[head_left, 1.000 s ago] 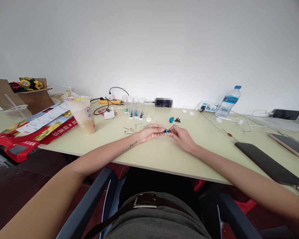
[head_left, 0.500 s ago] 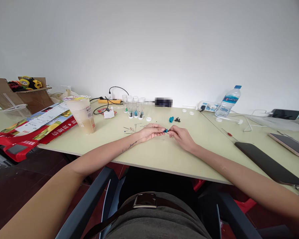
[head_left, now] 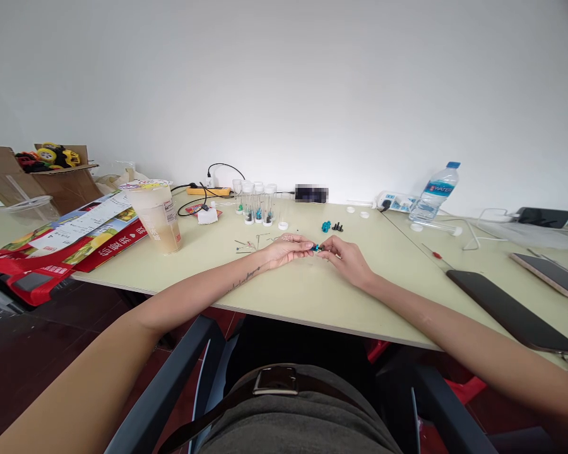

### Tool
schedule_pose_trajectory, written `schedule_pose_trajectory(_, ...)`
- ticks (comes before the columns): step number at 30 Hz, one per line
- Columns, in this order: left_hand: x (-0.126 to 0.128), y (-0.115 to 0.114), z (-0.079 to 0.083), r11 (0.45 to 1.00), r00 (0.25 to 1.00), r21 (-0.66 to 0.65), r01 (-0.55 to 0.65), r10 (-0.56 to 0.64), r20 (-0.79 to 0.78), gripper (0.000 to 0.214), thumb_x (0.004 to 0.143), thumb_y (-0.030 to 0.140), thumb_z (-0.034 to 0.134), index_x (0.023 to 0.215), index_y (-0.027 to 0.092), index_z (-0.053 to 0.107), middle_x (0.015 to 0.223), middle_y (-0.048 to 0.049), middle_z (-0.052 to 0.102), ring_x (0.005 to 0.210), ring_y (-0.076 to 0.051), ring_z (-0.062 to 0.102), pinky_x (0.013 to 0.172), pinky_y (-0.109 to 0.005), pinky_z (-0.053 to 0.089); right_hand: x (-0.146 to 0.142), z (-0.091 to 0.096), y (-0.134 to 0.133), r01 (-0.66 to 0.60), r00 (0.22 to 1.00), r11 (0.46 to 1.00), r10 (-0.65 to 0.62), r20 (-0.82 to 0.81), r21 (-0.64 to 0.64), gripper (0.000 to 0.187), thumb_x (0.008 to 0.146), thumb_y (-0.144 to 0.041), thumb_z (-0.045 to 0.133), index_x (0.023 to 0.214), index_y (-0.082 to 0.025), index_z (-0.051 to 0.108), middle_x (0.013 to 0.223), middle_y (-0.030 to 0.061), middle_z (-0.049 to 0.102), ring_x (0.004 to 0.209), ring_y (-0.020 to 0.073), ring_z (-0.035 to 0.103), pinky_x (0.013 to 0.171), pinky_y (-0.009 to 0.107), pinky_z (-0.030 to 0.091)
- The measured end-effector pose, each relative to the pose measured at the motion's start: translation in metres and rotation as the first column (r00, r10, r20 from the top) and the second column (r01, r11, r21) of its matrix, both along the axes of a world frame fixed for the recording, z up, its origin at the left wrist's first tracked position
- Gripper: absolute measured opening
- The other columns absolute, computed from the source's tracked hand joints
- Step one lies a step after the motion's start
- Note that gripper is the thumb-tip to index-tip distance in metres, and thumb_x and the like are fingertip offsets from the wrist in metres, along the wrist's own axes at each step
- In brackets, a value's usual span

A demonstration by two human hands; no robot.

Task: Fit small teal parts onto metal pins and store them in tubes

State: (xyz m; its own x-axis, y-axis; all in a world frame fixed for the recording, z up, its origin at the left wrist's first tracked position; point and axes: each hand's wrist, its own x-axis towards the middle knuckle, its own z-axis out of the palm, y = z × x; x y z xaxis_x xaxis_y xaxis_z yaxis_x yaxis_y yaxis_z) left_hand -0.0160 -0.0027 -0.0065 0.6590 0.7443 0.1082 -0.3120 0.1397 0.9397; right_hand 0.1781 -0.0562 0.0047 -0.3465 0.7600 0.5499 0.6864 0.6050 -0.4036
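Observation:
My left hand (head_left: 289,250) pinches a small blue and black part (head_left: 316,248) above the table (head_left: 284,296). From the other side, my right hand (head_left: 344,258) has its thumb and fingers closed at the black end of the same part. Its exact kind is too small to make out. Just beyond my hands lie a cluster of small teal pieces (head_left: 326,226) and several small black pieces (head_left: 337,227). Thin metal pins or rods (head_left: 247,246) are scattered beside my left wrist.
Clear tubes with white caps (head_left: 258,205) stand behind my hands. A drink cup (head_left: 155,221) and red bag (head_left: 52,277) are at left. A water bottle (head_left: 434,192), power strip (head_left: 400,202) and dark phone (head_left: 511,310) are at right.
My right fingers have shifted slightly around the end of the small blue and black part. My left hand holds almost the same place.

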Motion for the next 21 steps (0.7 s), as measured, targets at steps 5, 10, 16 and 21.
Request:
schedule_pose_trajectory(5,0.0000,0.0010,-0.0003,1.000,1.000,0.009,0.020,-0.020,0.005,0.022,0.064,0.019,0.074,0.081,0.008,0.067,0.079,-0.0061,0.066,0.076,-0.011,0.062,0.087,-0.028,0.043,0.0006,-0.0009,0.0010,-0.012,1.000,1.000,0.012,0.010,-0.021,0.022,0.086,-0.040,0.044,0.077,-0.022,0.051,0.068,0.0001,0.063,0.058,0.0148,0.055,0.060,0.028,0.040)
schedule_pose_trajectory(10,-0.0001,0.0009,-0.0003,1.000,1.000,0.003,0.014,-0.014,0.002,0.022,0.064,0.019,0.074,0.081,0.008,0.067,0.082,-0.0069,0.067,0.077,-0.010,0.062,0.089,-0.029,0.042,0.0006,-0.0006,0.0006,0.007,1.000,1.000,-0.007,-0.028,0.018,0.020,0.082,-0.041,0.051,0.084,-0.022,0.052,0.074,0.0015,0.064,0.062,0.0158,0.056,0.061,0.028,0.041)
schedule_pose_trajectory(16,0.0003,0.0003,0.0003,1.000,1.000,-0.006,0.009,-0.009,0.010,0.022,0.064,0.019,0.074,0.081,0.008,0.066,0.079,-0.0062,0.066,0.076,-0.010,0.062,0.087,-0.028,0.043,0.0008,-0.0008,0.0007,-0.022,1.000,1.000,0.022,-0.004,-0.007,0.021,0.086,-0.039,0.046,0.079,-0.021,0.052,0.070,0.0003,0.063,0.060,0.0141,0.055,0.061,0.027,0.041)
schedule_pose_trajectory(21,0.0004,0.0017,-0.0006,1.000,1.000,-0.013,0.007,-0.007,0.014,0.022,0.064,0.018,0.074,0.081,0.008,0.066,0.080,-0.0058,0.066,0.076,-0.010,0.062,0.088,-0.028,0.043,0.0003,-0.0013,0.0007,-0.020,0.999,0.999,0.022,-0.040,0.032,0.016,0.083,-0.036,0.051,0.086,-0.021,0.053,0.075,0.0003,0.064,0.065,0.0137,0.056,0.063,0.026,0.041)
